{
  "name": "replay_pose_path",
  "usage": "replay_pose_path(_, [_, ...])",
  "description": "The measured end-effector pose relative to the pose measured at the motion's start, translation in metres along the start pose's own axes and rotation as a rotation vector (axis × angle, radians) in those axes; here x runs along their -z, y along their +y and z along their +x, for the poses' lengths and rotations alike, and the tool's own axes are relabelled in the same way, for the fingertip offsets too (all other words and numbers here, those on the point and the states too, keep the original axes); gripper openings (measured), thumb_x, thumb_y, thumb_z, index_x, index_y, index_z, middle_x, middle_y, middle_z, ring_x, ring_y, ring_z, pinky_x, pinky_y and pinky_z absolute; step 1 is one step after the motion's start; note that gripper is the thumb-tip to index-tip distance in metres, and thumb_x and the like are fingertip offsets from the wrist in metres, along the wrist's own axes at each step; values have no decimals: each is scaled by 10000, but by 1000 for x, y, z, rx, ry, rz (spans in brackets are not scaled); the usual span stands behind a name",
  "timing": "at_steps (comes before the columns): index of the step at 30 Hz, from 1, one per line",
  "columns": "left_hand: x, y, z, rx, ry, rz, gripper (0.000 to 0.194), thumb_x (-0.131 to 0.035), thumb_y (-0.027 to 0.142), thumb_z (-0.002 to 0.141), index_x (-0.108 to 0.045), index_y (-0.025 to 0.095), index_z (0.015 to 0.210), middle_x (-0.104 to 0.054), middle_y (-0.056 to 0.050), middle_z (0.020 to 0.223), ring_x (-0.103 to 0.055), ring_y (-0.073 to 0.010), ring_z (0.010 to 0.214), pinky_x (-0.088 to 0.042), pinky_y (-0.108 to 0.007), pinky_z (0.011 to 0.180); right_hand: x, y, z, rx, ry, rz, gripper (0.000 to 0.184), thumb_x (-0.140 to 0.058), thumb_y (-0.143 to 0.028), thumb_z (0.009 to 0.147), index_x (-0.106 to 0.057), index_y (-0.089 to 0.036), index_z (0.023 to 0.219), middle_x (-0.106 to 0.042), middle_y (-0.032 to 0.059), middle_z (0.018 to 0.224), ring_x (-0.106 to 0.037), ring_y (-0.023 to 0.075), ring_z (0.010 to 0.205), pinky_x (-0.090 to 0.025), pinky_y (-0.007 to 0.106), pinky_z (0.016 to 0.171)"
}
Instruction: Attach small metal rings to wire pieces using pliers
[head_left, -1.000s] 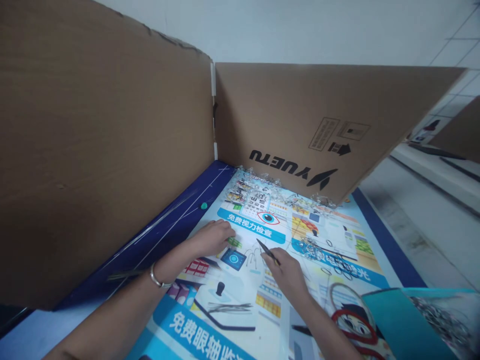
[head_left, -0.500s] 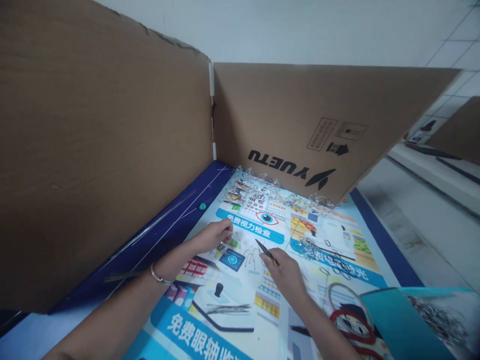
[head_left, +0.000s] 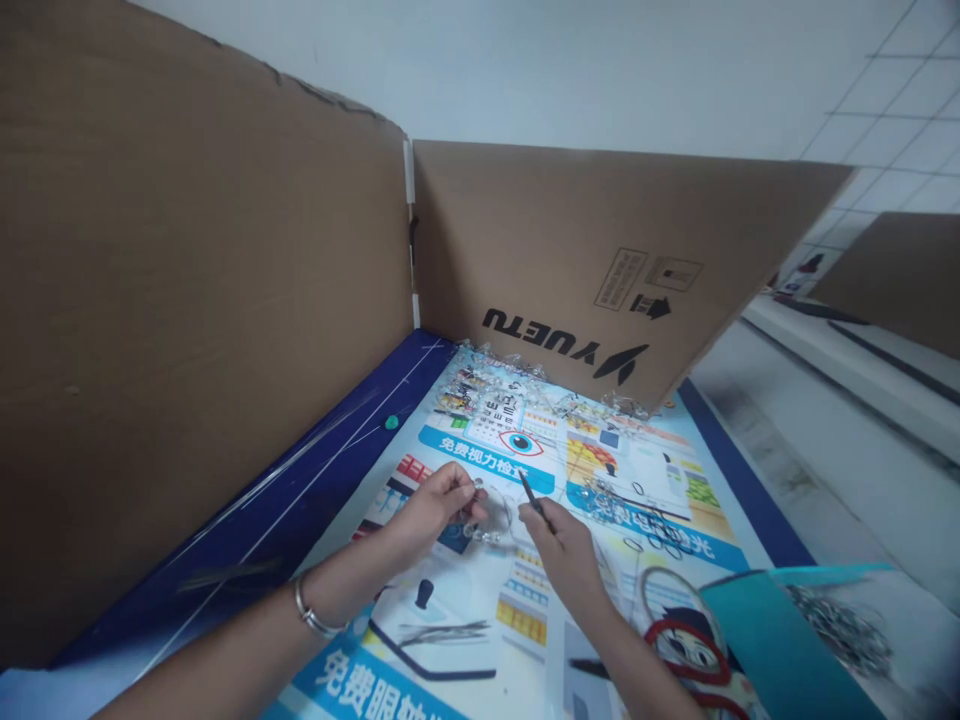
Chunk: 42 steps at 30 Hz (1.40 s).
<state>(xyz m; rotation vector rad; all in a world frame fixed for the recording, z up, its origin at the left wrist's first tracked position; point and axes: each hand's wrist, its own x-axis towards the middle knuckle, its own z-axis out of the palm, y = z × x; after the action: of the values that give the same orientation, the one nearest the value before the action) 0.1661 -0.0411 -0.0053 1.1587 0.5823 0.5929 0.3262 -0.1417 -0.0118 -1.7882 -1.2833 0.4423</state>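
Left hand [head_left: 446,505]: thumb and finger pinched together on a strand of clear beads [head_left: 484,537], which hung just below and right of those fingertips, its lower run roughly sideways toward the right hand [head_left: 561,542]. Left was nearer, being the one holding it; right sat just beyond, fingers clamped round a dark pointed tool [head_left: 535,494], tip aimed away from the body, slightly left. Tool-to-bead contact: couldn't tell. Surface was a printed poster [head_left: 529,665], thin dark wires [head_left: 442,632] nearer the person, red-handled scissors [head_left: 709,674] and a teal pouch [head_left: 765,625] at right. Cardboard panels [head_left: 540,230] stood left and behind, pale wall [head_left: 562,70] beyond.
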Motion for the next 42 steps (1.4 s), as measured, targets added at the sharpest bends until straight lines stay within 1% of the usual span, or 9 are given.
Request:
replay_pose_path(6, [-15,3,-9,26,3,-49,230,-571,331,751,-399,186,705,-600,-1,697,-537,-101,634,-395,-237,633,-2,-11,-5,-47,-44,63,341,-437,-476,787,-439,-192,599,-336,-52,523,-336,101,521,-278,208,478])
replay_pose_path(11, [-17,4,-11,59,-69,-16,223,-541,365,778,-426,180,729,-593,-4,662,-533,-103,630,-377,-232,629,-3,-12,-7,-39,-55,62,318,-446,-453,791,-435,-188,615,-365,-47,547,-349,99,541,-282,208,491])
replay_pose_path(17, [-17,7,-12,79,-144,-22,274,-598,387,733,-417,183,766,-496,49,637,-431,-53,502,-308,-190,514,-5,-7,-6,-5,-67,12,318,-436,-428,801,-401,-191,592,-352,-49,539,-343,93,529,-276,209,485])
replay_pose_path(21, [-15,7,-12,57,-131,-33,324,-592,426,733,-450,196,911,-403,81,564,-353,-49,453,-290,-185,479,-8,-6,-7,-3,-107,-24,319,-435,-421,797,-370,-195,582,-351,-51,529,-347,94,525,-264,211,480])
replay_pose_path(23, [-14,6,-12,56,-155,-7,348,-580,436,739,-467,190,958,-398,77,576,-336,-48,447,-293,-187,470,-10,-6,-8,-7,-130,-28,322,-439,-426,794,-363,-195,582,-353,-51,534,-348,95,532,-262,210,486])
replay_pose_path(26, [-14,5,-12,76,-206,61,316,-568,447,741,-508,157,853,-415,59,594,-337,-45,451,-296,-190,465,-11,-7,-9,-17,-157,-9,314,-437,-420,795,-370,-193,588,-351,-50,544,-346,95,541,-263,209,493])
replay_pose_path(30, [-13,5,-11,101,-177,162,327,-572,465,719,-495,148,724,-392,61,539,-321,-52,444,-246,-186,437,-11,-7,-10,-22,-184,22,311,-451,-411,785,-357,-194,582,-332,-53,543,-333,93,542,-256,209,494])
replay_pose_path(39, [-10,7,-11,22,-186,415,215,-502,341,755,-543,139,694,-428,49,534,-350,-72,481,-265,-192,470,-11,-6,-10,-61,-232,70,313,-449,-444,784,-394,-190,610,-338,-54,557,-336,97,559,-265,210,505])
replay_pose_path(42, [-11,8,-11,-2,-152,444,204,-484,329,764,-520,151,672,-438,50,523,-360,-74,475,-273,-191,471,-11,-7,-9,-88,-230,124,306,-458,-439,776,-398,-189,610,-321,-56,558,-323,94,553,-266,208,503])
